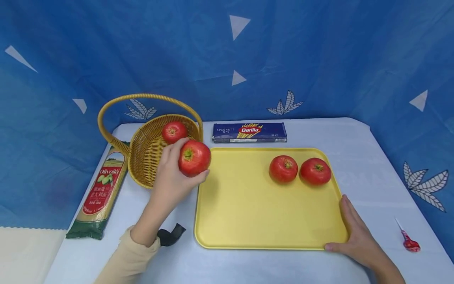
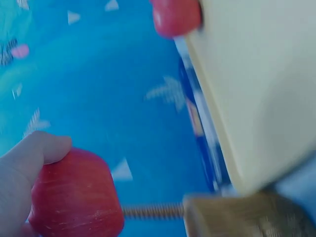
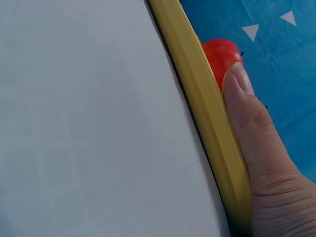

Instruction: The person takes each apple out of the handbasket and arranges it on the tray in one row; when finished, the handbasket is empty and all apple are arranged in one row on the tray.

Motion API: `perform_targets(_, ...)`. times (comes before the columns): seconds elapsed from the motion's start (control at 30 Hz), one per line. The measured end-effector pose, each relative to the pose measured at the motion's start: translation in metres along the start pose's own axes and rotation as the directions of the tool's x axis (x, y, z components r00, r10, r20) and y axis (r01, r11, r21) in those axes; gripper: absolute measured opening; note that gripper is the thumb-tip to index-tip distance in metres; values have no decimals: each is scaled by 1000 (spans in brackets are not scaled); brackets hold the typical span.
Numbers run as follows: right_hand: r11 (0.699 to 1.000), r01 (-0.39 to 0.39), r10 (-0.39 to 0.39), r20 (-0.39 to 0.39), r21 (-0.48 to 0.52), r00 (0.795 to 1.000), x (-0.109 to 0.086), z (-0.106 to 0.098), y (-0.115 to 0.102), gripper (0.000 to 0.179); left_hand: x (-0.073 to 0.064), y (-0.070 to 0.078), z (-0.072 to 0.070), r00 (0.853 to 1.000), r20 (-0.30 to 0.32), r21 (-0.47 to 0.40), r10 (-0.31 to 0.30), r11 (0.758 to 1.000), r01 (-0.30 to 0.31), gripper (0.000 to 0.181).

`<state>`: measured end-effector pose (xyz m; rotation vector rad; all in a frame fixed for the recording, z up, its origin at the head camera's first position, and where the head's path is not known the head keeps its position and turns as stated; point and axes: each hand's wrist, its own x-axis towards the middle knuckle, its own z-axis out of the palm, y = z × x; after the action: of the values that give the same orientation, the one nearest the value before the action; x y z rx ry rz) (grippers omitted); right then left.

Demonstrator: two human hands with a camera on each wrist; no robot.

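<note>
The left hand [image 1: 170, 177] has its grip curled round a red apple [image 1: 194, 157], held in the air between the wicker basket [image 1: 147, 157] and the left edge of the yellow tray [image 1: 248, 213]. I judge this mid-carry (another apple lies in the basket); a next move would need clearance over the tray's rim. The apple is round with no long axis, its stem end facing up and leftward. The right hand [image 1: 358, 236] rests relaxed against the tray's near right corner.

A blue spaghetti box [image 1: 249, 132] lies beyond the left hand [image 1: 172, 177], an olive-labelled pasta bag [image 1: 101, 192] to its left. A red lollipop [image 1: 408, 240] lies right of the right hand [image 1: 358, 234].
</note>
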<state>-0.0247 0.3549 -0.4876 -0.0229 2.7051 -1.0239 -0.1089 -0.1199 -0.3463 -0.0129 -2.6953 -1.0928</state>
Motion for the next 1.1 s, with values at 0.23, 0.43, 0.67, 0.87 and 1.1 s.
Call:
perform_targets(0.23,1000,20,-20,-8,2,1000,0,-1,1,136,-6,21,43,990,112,-56,84,995,-78,88)
perform_targets(0.43,1000,16,-16,-9,3,1000,0,0,0,137,1,28,85,973,219,-96,75,994,-55,88)
perform_targets(0.67,1000,16,-16,-14,-1,1000,1,0,2,137,16,25,124,958,283,-124,49,992,-14,87)
perform_targets(0.87,1000,26,-26,-15,7,1000,0,0,1,136,24,21,146,948,316,-108,42,994,-8,89)
perform_targets(1.1,1000,23,-23,-17,5,1000,-1,-1,-1,137,28,21,161,939,343,-83,32,997,-3,89)
